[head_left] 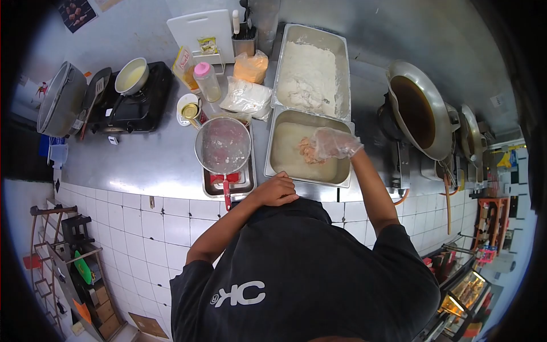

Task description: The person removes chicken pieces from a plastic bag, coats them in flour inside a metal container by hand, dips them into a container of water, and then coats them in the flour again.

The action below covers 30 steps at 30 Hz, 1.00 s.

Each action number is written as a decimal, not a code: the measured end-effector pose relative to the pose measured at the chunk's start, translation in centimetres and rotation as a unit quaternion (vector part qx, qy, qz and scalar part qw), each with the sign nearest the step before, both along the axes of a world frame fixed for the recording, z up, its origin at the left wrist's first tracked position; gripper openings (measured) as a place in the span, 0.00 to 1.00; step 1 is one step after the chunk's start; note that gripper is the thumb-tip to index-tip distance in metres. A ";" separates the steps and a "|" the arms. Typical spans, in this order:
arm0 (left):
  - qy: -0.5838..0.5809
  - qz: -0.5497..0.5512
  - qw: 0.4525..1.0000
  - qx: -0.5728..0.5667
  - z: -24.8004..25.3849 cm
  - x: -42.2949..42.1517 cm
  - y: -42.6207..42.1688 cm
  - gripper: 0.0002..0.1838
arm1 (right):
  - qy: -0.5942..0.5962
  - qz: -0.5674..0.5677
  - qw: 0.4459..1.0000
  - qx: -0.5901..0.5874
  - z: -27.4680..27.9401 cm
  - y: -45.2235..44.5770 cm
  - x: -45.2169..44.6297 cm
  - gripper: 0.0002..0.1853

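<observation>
My right hand (337,143), in a clear plastic glove, is closed on a piece of raw chicken (310,151) with an uneven, pinkish surface. It is over a steel pan (277,166) of cloudy pale liquid; whether the chicken touches the liquid I cannot tell. My bare left hand (277,190) rests at the counter's front edge by the pan's near left corner. Its fingers are curled in, with nothing visible in them. Behind the liquid pan, a second steel pan (346,62) holds white flour (307,71), clumped at the near end.
A red-handled sieve (223,145) lies over a tray (250,185) on the left. Beyond it are bags of white powder (246,98) and orange powder (250,67), and a pink-capped bottle (208,82). A wok of dark oil (419,108) stands right; a gas stove (154,94) stands far left.
</observation>
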<state>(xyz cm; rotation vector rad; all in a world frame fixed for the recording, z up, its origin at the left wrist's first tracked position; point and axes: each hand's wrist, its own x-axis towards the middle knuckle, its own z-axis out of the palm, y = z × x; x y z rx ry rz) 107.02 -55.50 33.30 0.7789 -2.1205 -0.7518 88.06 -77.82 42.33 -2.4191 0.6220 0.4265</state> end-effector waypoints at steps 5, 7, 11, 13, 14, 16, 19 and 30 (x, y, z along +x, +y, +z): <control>0.008 -0.004 1.000 0.002 0.3 0.3 0.1 0.17 | 0.002 0.008 0.999 -0.037 4.7 -0.7 -1.9 0.22; 0.009 -0.004 1.000 0.004 0.2 0.3 -0.1 0.17 | 0.014 0.019 0.998 -0.057 5.2 -0.7 -1.7 0.21; 0.014 -0.004 1.000 -0.013 0.0 0.0 -0.1 0.16 | 0.050 0.054 0.991 -0.110 2.8 -0.7 -0.7 0.20; -0.005 -0.016 1.000 -0.013 0.3 0.2 -0.1 0.17 | 0.039 0.035 0.995 -0.090 3.1 -0.6 -0.4 0.20; -0.004 -0.011 1.000 -0.014 0.2 0.3 -0.2 0.17 | 0.033 0.020 0.996 -0.074 3.6 -0.6 -0.3 0.20; -0.002 -0.007 1.000 -0.011 0.0 0.3 -0.1 0.17 | 0.021 -0.015 0.999 -0.037 3.3 -0.5 -0.3 0.20; -0.003 -0.010 1.000 -0.009 -0.2 0.4 -0.2 0.18 | 0.094 0.047 0.991 -0.084 2.0 -0.8 -0.2 0.17; -0.025 -0.012 1.000 -0.005 -0.8 0.3 -1.0 0.15 | 0.070 0.032 0.996 -0.043 1.8 -0.3 -0.5 0.16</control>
